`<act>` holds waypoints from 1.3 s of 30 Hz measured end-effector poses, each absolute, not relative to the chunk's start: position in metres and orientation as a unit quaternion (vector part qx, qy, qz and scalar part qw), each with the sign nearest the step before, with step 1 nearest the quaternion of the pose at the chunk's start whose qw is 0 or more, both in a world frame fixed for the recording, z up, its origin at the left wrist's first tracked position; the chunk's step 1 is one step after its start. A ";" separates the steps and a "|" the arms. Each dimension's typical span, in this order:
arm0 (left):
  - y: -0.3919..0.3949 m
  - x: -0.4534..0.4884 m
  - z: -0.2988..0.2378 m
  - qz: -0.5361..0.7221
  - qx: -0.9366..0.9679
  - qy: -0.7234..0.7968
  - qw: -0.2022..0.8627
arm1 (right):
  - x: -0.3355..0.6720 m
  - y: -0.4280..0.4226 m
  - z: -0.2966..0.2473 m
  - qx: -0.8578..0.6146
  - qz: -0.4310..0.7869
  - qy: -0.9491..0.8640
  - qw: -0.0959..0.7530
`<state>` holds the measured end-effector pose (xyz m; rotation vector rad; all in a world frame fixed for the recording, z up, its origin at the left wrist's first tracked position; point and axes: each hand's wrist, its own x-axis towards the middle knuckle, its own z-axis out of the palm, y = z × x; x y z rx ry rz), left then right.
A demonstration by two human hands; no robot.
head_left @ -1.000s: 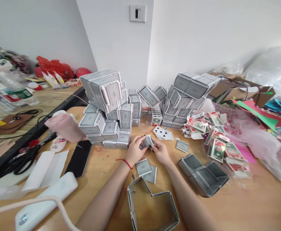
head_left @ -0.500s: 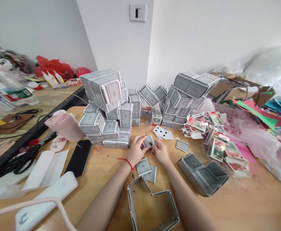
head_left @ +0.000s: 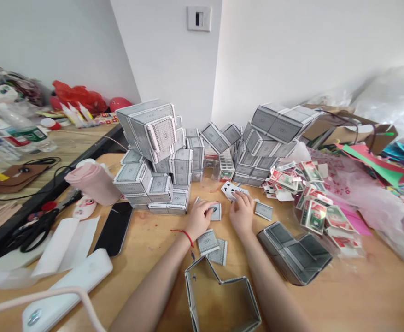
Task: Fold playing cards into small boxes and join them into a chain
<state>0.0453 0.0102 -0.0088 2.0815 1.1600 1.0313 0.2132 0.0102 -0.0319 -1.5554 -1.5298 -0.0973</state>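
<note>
My left hand [head_left: 201,220], a red string round its wrist, holds a grey-backed playing card [head_left: 216,212] down against the table, thumb and fingers at its edge. My right hand [head_left: 242,213] reaches forward, its fingers outstretched with the tips touching the face-up spade cards [head_left: 230,188]. Two grey cards with folded edges [head_left: 207,242] overlap just below my left hand. A single folded card [head_left: 263,210] lies right of my right hand. Between my forearms stands an open L-shaped frame of cards [head_left: 222,281]. Another L-shaped card box [head_left: 293,251], open on top, rests to the right.
Stacked card blocks rise at the back left [head_left: 153,133] and back right [head_left: 274,124]. Red-and-green card boxes [head_left: 314,214] lie heaped at right. Along the left are a pink cup [head_left: 94,184], a phone [head_left: 114,228], scissors [head_left: 39,226] and a white power bank [head_left: 67,286] with a cable.
My right hand has let go of the card both hands held and moved right to the face-up cards. My left hand has lowered that card flat onto the table.
</note>
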 end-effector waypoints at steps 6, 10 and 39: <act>0.009 0.046 -0.010 0.401 0.765 0.445 0.233 | 0.221 0.015 -0.051 -0.675 -0.050 -0.608 0.415; 0.010 0.047 -0.011 0.404 0.766 0.447 0.225 | 0.223 0.016 -0.054 -0.685 -0.047 -0.600 0.411; 0.012 0.046 -0.011 0.438 0.722 0.458 0.277 | 0.220 0.007 -0.028 -0.607 -0.039 -0.559 0.563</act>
